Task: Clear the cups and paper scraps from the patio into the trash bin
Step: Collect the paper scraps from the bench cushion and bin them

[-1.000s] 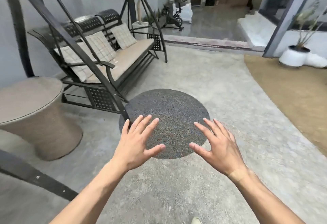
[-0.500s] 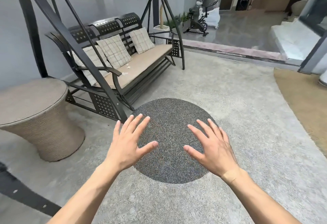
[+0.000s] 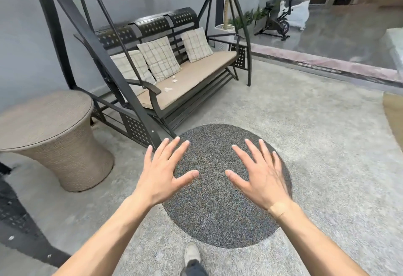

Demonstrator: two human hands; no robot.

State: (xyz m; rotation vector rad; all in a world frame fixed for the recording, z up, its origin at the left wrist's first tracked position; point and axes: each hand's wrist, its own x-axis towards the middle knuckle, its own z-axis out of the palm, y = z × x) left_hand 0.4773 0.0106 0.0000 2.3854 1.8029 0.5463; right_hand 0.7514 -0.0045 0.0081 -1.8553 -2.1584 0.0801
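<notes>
Both of the person's arms are reaching forward, palms down, over the patio floor (image 3: pixel 305 145). The left hand (image 3: pixel 162 175) is spreading its fingers wide and is gripping nothing; the right hand (image 3: pixel 260 177) is doing the same, fully splayed and empty, with a tan patch showing at its wrist. Both hands are hovering above a round, dark, speckled mat (image 3: pixel 220 214) lying flat on the pale concrete, and one shoe (image 3: pixel 192 253) is stepping in at the near edge, just short of the mat.

The paper scraps (image 3: pixel 171 85) are lying farther off and to the left, on the tan seat cushion (image 3: pixel 196 79) of the black metal swing bench (image 3: pixel 157 25). They are showing as a few small, white, crumpled bits, scattered just beside one another near the left end of the seat, in front of the checked pillows (image 3: pixel 160 57). Their exact number is too small to tell. They are resting well apart from both hands.

A woven round side table (image 3: pixel 50 136) is standing at the near left, beside the bench frame. An exercise bike (image 3: pixel 281 20) is standing at the far right.
</notes>
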